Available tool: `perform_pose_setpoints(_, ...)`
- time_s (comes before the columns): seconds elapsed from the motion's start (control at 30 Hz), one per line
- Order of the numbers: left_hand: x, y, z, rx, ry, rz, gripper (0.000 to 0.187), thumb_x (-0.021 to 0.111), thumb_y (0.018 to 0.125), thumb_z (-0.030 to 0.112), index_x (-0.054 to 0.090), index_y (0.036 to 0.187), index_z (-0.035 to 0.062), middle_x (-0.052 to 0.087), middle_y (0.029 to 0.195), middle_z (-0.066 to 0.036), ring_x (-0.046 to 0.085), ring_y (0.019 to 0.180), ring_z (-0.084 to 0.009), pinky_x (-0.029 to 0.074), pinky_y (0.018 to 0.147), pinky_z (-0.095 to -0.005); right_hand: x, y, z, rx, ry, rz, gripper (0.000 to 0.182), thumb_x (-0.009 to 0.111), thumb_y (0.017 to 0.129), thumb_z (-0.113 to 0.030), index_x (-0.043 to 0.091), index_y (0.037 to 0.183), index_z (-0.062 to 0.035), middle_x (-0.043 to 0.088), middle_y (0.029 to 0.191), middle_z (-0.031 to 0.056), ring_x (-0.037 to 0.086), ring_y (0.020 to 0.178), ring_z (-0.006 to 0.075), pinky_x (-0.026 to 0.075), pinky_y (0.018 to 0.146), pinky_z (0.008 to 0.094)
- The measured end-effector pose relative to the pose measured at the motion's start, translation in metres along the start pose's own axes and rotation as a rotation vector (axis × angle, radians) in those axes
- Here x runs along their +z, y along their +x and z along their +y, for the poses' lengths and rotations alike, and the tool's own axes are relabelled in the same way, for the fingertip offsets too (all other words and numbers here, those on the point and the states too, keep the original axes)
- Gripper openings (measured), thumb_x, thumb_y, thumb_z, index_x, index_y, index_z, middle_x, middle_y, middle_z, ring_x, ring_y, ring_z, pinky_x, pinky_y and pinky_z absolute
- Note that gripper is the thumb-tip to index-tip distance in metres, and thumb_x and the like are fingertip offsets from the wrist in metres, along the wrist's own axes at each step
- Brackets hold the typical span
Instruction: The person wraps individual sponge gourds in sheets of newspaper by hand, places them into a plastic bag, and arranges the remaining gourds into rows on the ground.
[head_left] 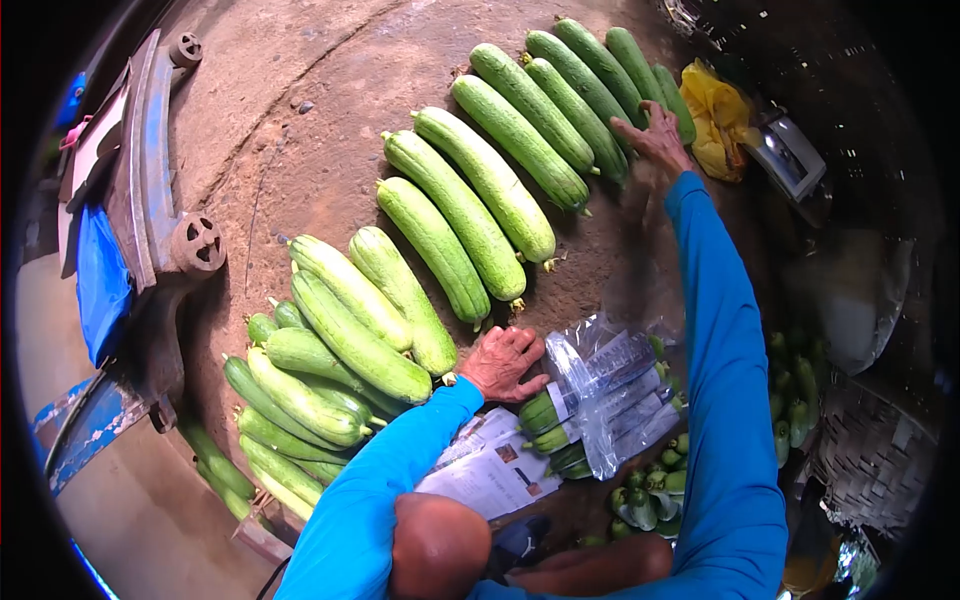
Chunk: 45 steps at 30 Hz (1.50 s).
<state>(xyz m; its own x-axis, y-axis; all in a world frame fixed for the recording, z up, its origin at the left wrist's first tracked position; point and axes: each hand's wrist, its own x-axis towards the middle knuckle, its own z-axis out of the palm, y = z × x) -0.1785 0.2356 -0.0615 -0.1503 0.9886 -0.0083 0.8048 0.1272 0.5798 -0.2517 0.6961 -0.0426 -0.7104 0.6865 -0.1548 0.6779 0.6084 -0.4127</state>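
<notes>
My right hand [657, 143] reaches out to the far right end of a row of long green gourds. Its fingers are spread over the lower ends of a dark green gourd [632, 65] and a shorter gourd [674, 104], and it grips neither. Close to my knee, my left hand [503, 363] rests low with its fingers loosely apart and nothing in them. It lies between a pale gourd [403, 300] and a clear plastic bag [600, 400] of green vegetables wrapped in printed paper. Printed sheets [492, 470] lie just below that hand.
More gourds [350, 340] are heaped at left. A blue metal frame with wheels [198, 243] stands on the far left. Beyond my right hand are a yellow plastic bag [715, 120] and a weighing scale-like metal box [790, 157]. Small green vegetables [640, 498] lie near my leg.
</notes>
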Motion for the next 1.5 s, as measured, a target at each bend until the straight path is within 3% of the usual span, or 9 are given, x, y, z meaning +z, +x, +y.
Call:
perform_pose_setpoints(0.2,0.001,0.0,-0.003,0.02,-0.033,-0.02,0.061,0.059,0.09,0.059,0.061,0.12,0.0058,0.057,0.121,-0.016,0.056,0.108,-0.0301,0.044,0.09,-0.0452,0.032,-0.004,0.006,-0.104,0.05,0.026,0.082,0.068,0.081,-0.067,0.048,0.144,-0.0178,0.029,0.153,0.0273,0.031,0.145,0.0457,0.034,0.115,0.0537)
perform_pose_setpoints(0.67,0.001,0.0,-0.003,0.027,-0.036,0.004,0.06,0.06,0.09,0.059,0.061,0.119,0.0064,0.056,0.12,-0.014,0.055,0.107,-0.0285,0.043,0.09,-0.0428,0.01,-0.004,0.003,-0.277,0.182,-0.04,0.067,0.07,0.088,-0.053,0.055,0.137,-0.0097,0.043,0.148,0.0242,0.047,0.133,0.0389,0.039,0.112,0.0445)
perform_pose_setpoints(0.9,0.004,-0.001,-0.006,0.042,-0.046,0.034,0.059,0.062,0.087,0.057,0.06,0.119,0.0068,0.055,0.118,-0.013,0.054,0.105,-0.0272,0.043,0.087,-0.0427,0.011,-0.012,-0.026,0.282,0.589,-0.02,0.104,0.081,0.069,-0.07,0.038,0.144,-0.0109,0.045,0.141,0.0231,0.052,0.119,0.0305,0.049,0.083,0.0408)
perform_pose_setpoints(1.0,0.003,-0.002,-0.005,0.041,-0.018,0.003,0.059,0.062,0.088,0.057,0.06,0.12,0.007,0.055,0.119,-0.013,0.054,0.106,-0.0274,0.043,0.088,-0.043,0.014,-0.003,-0.03,0.263,0.545,-0.126,0.109,0.079,0.07,-0.072,0.033,0.149,-0.0105,0.051,0.139,0.017,0.053,0.123,0.0311,0.05,0.084,0.041)
perform_pose_setpoints(1.07,0.004,-0.002,-0.005,0.038,-0.032,-0.004,0.059,0.062,0.088,0.057,0.06,0.12,0.007,0.055,0.119,-0.013,0.053,0.107,-0.0275,0.043,0.088,-0.0433,0.02,0.002,-0.036,0.022,0.148,-0.093,0.124,0.082,0.063,-0.075,0.027,0.155,-0.0115,0.042,0.147,0.0299,0.05,0.126,0.0425,0.048,0.1,0.0518)
perform_pose_setpoints(1.27,0.001,-0.001,-0.006,0.043,-0.046,-0.025,0.059,0.062,0.087,0.056,0.06,0.12,0.0068,0.056,0.12,-0.014,0.055,0.107,-0.0283,0.043,0.089,-0.0431,0.017,-0.001,-0.044,0.072,0.201,-0.101,0.095,0.077,0.072,-0.072,0.055,0.144,-0.0134,0.056,0.138,0.0284,0.037,0.142,0.0429,0.04,0.112,0.0527)
perform_pose_setpoints(1.33,0.0,-0.001,-0.006,0.036,-0.045,-0.019,0.059,0.063,0.086,0.055,0.06,0.12,0.0068,0.057,0.12,-0.014,0.056,0.106,-0.0289,0.043,0.09,-0.0431,0.019,0.005,-0.033,-0.118,0.675,-0.164,0.076,0.078,0.08,-0.06,0.06,0.136,-0.0121,0.065,0.122,0.0122,0.068,0.097,0.0232,0.055,0.073,0.0317)
perform_pose_setpoints(1.37,0.001,-0.001,-0.006,0.047,-0.037,-0.013,0.059,0.062,0.087,0.056,0.06,0.12,0.0069,0.056,0.12,-0.014,0.056,0.107,-0.0288,0.043,0.09,-0.0432,0.008,-0.005,-0.05,0.09,0.86,-0.266,0.055,0.076,0.084,-0.054,0.068,0.126,-0.0187,0.06,0.096,-0.0017,0.056,0.074,0.0083,0.04,0.054,0.0217)
perform_pose_setpoints(1.5,0.007,-0.005,-0.007,0.049,-0.001,0.025,0.06,0.061,0.087,0.056,0.06,0.121,0.007,0.056,0.12,-0.014,0.054,0.109,-0.0291,0.043,0.091,-0.0443,-0.019,-0.055,-0.079,0.235,1.107,-0.313,0.039,0.075,0.086,-0.048,0.069,0.114,-0.0211,0.053,0.088,-0.0039,0.045,0.063,0.0046,0.03,0.05,0.0196)
